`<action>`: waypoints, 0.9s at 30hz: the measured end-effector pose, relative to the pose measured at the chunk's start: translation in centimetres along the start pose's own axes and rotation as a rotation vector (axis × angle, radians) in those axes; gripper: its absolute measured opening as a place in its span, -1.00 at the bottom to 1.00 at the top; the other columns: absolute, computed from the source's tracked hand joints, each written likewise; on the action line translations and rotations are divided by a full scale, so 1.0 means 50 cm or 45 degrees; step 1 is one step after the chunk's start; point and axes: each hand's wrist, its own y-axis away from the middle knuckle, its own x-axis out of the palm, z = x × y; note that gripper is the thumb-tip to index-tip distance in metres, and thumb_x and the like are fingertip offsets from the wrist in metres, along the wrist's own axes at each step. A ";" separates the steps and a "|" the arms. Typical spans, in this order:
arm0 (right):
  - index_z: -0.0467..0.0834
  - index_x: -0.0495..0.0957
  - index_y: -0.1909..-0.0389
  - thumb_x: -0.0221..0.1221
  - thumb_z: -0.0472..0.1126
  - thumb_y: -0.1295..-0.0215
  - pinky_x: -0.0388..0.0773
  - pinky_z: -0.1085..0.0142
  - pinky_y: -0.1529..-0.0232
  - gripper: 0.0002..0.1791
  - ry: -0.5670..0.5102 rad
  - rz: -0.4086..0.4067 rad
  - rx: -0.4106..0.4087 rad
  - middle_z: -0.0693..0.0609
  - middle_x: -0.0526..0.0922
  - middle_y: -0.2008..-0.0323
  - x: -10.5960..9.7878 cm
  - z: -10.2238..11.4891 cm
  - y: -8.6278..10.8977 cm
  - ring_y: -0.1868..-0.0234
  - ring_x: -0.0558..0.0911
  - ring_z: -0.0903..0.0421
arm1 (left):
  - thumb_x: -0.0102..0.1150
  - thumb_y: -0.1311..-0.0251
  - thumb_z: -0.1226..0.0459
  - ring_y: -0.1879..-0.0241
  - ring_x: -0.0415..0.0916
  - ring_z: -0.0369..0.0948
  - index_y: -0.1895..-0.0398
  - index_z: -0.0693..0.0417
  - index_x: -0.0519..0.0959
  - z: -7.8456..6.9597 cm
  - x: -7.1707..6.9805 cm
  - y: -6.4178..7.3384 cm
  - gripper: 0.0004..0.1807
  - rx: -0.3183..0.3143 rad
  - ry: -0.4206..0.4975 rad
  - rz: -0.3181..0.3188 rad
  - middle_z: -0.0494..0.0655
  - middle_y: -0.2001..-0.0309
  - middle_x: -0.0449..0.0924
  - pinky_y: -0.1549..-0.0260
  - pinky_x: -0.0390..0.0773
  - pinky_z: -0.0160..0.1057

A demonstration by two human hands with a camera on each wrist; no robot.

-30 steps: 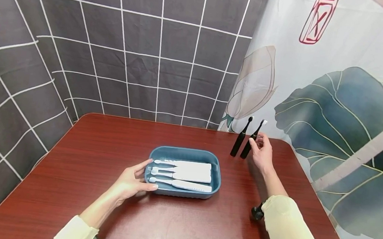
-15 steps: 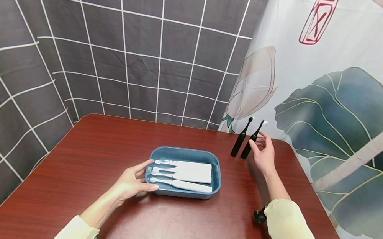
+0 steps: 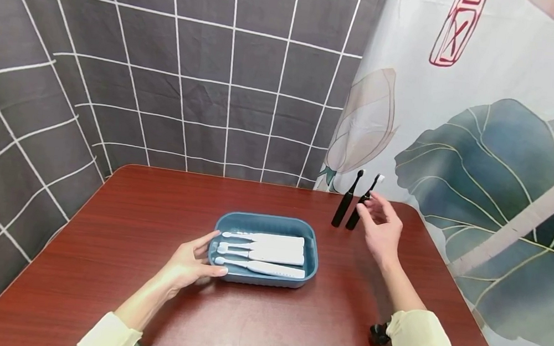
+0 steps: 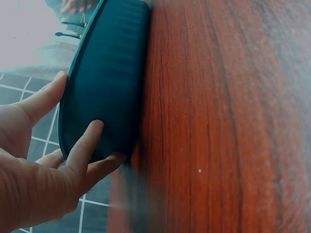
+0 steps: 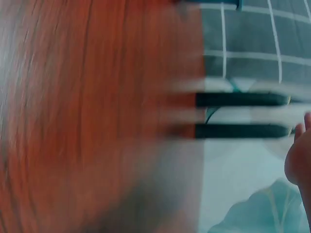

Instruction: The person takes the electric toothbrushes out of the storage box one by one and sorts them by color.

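Note:
Two black electric toothbrushes stand upright side by side at the back right of the table, the left one (image 3: 343, 209) and the right one (image 3: 354, 218). My right hand (image 3: 383, 236) is just right of the right-hand brush, thumb and fingers apart and loosely curved around nothing. In the right wrist view its fingertips (image 5: 300, 130) lie near that brush's upper end. At the left end of a blue plastic basket (image 3: 315, 263) is my left hand (image 3: 186, 267); its spread fingers (image 4: 92, 133) rest against the outer wall. Several white electric toothbrushes (image 3: 275, 270) lie flat inside.
The basket sits mid-table on a red-brown wooden table (image 3: 262, 327). Behind the table hangs a dark grey curtain (image 3: 189, 92) with white grid lines. A white curtain (image 3: 415, 36) with lotus prints hangs at the back right, close behind the black brushes.
My right hand has drawn slightly right and back from the right-hand black toothbrush, which still stands upright. The left hand and basket keep their places.

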 end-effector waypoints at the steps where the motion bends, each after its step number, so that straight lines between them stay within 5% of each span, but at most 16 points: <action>1: -0.36 0.56 -0.19 0.32 -0.45 -0.25 0.52 0.49 0.15 -0.54 -0.022 0.065 -0.008 -0.42 0.62 0.11 0.008 0.012 0.002 0.21 0.64 0.17 | 0.58 0.09 0.44 -0.14 0.56 0.14 -0.54 0.04 0.24 0.000 0.000 0.000 0.06 0.001 0.001 0.002 0.30 -0.34 0.39 0.22 0.65 -0.16; 7: -0.26 0.45 -0.36 0.37 -0.42 -0.22 0.56 0.36 -0.01 -0.34 -0.033 0.472 -0.039 -0.32 0.61 -0.10 0.062 0.048 0.014 -0.01 0.62 -0.28 | 0.57 0.08 0.45 -0.14 0.55 0.15 -0.55 0.07 0.22 0.001 -0.001 0.000 0.06 0.008 0.002 0.009 0.33 -0.33 0.39 0.24 0.65 -0.18; 13: -0.08 0.50 -0.35 0.45 -0.32 -0.15 0.56 0.03 -0.06 -0.30 0.022 0.683 -0.090 -0.09 0.64 -0.14 0.118 -0.002 0.034 -0.05 0.66 -0.07 | 0.58 0.07 0.42 -0.17 0.52 0.18 -0.55 0.06 0.22 0.000 -0.001 0.003 0.06 0.013 -0.016 0.008 0.33 -0.32 0.40 0.19 0.63 -0.16; 19: -0.06 0.50 -0.36 0.48 -0.17 -0.14 0.55 0.01 -0.10 -0.28 0.075 0.952 -0.147 0.02 0.58 -0.24 0.161 -0.007 0.058 -0.11 0.64 -0.07 | 0.58 0.08 0.43 -0.17 0.52 0.17 -0.54 0.05 0.23 0.001 -0.001 0.000 0.06 0.010 -0.003 0.006 0.32 -0.33 0.39 0.18 0.64 -0.16; 27: 0.06 0.44 -0.41 0.39 0.15 -0.20 0.35 0.05 -0.30 -0.24 0.428 1.273 -0.270 0.03 0.47 -0.34 0.207 0.016 0.090 -0.36 0.41 0.06 | 0.59 0.08 0.41 -0.16 0.53 0.17 -0.53 0.01 0.26 0.002 -0.003 0.000 0.05 0.010 -0.025 -0.006 0.31 -0.34 0.39 0.17 0.64 -0.16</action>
